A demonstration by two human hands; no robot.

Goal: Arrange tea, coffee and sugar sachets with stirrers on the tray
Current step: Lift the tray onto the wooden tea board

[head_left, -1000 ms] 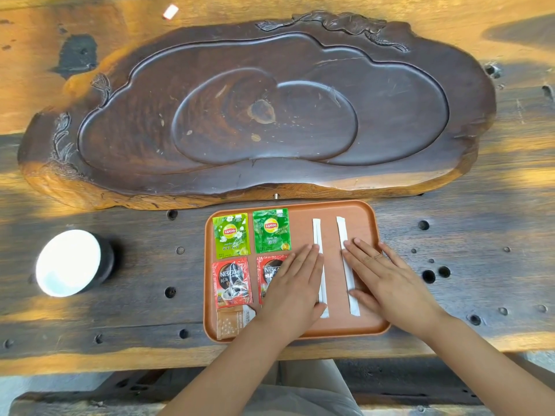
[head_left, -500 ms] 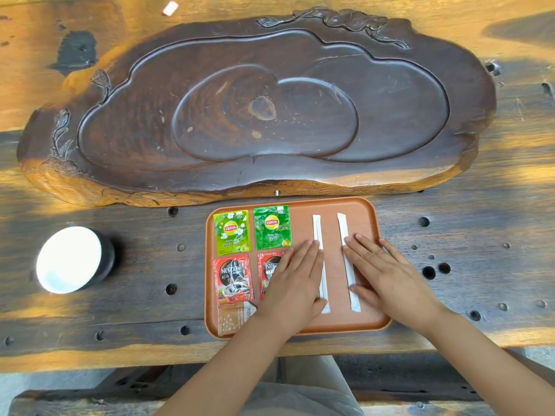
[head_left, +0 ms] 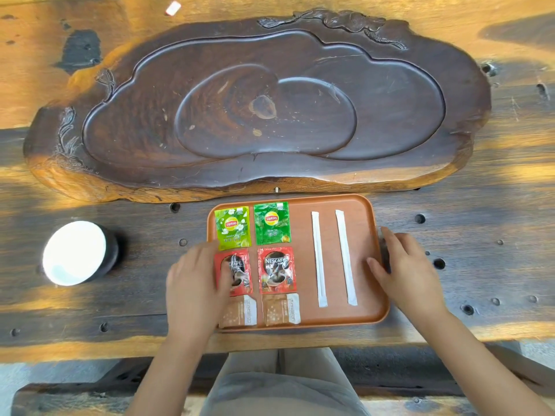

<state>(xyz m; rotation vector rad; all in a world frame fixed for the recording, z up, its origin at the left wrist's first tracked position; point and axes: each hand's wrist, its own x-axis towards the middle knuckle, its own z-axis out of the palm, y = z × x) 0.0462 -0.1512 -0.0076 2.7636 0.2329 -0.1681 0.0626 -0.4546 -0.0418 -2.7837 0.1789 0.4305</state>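
The 2 stirrers, one (head_left: 319,258) beside the other (head_left: 346,257), lie in white paper sleeves on the right half of the tray (head_left: 303,321), long axes running front-to-back, roughly parallel, apart from each other. On the left half the sachets sit in 2 columns: 2 green Lipton tea sachets (head_left: 272,222) at the far edge, 2 red Nescafe coffee sachets (head_left: 276,270) mid-tray, 2 brown sugar sachets (head_left: 281,309) at the near edge, all w/ print upright to the wearer. Tray is terracotta, rounded corners, near the tabletop's front edge. Vs 0.5 s ago, both hands have left the stirrers: left hand (head_left: 195,285) now sits at the tray's left edge, fingers loosely together, thumb over the left coffee sachet; right hand (head_left: 405,271) is at the right edge, fingers slightly spread, thumb on the rim.
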